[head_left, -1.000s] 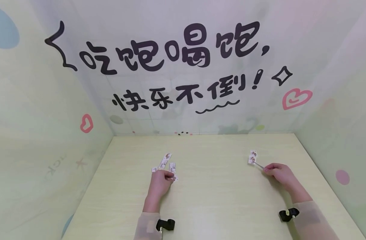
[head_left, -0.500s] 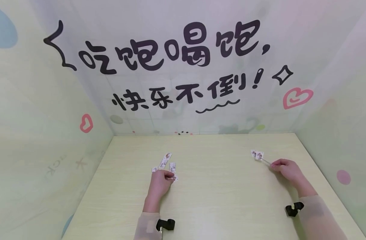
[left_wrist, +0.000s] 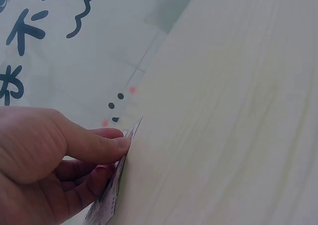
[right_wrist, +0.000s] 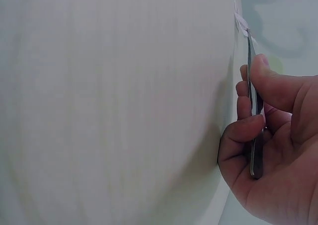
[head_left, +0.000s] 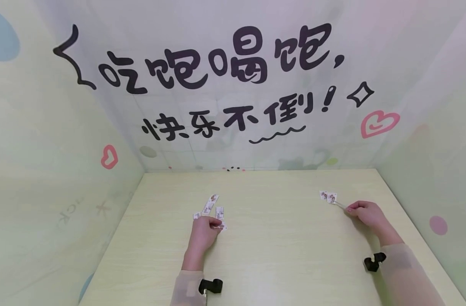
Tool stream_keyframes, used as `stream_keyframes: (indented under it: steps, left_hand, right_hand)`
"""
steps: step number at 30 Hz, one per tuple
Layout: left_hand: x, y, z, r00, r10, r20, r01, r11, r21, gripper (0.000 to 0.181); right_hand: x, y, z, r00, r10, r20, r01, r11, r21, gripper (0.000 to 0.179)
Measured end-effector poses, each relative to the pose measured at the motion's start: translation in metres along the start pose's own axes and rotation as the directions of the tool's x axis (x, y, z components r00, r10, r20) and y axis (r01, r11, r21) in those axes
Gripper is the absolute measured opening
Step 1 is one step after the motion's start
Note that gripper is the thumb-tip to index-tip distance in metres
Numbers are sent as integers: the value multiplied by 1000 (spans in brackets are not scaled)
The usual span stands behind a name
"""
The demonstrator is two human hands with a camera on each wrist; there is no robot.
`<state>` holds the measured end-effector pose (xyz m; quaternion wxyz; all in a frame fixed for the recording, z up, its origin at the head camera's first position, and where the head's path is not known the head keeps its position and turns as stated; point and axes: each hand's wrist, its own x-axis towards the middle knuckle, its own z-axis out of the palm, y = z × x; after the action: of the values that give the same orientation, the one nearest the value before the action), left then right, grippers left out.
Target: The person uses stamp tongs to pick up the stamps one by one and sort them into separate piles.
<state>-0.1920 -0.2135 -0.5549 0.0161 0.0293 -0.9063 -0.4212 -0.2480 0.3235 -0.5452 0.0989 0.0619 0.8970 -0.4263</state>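
In the head view my right hand [head_left: 366, 214] holds metal tweezers [right_wrist: 255, 135], their tips at a small white printed paper square [head_left: 331, 197]. Another similar printed square [head_left: 323, 195] lies just left of it, the two side by side. The right wrist view shows the tweezers lying along my fingers, with blurred white paper at the tips. My left hand [head_left: 205, 233] pinches a white printed paper strip [left_wrist: 112, 195] between thumb and fingers at the left of the table. Part of that strip is hidden under the hand.
Beyond my left hand a slanted printed strip [head_left: 210, 205] lies on the pale wooden table [head_left: 271, 238]. A small piece [head_left: 196, 216] shows beside the hand. Printed walls [head_left: 233, 148] close off the back and both sides.
My right hand has moved right and slightly away with the tweezers. The near printed square has shifted up and right, from below the other square to beside it. The left hand has stayed put.
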Motion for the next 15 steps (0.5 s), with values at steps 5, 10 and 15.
stream_keyframes:
  steps: [5,10,15]
  left_hand:
    - [-1,1,0,1000,0,3,0,1000,-3,14]
    - [1,-2,1,1000,-7,6,7,1000,-8,14]
    - [1,-3,2,1000,-11,5,11,1000,-4,14]
  right_hand:
    - [0,-1,-2,1000,-2,23,3,1000,-17,28]
    - [1,-2,-3,999,-7,44,9,999,-33,29]
    - [0,-3,-2,999,-12,45,13,999,-31,29]
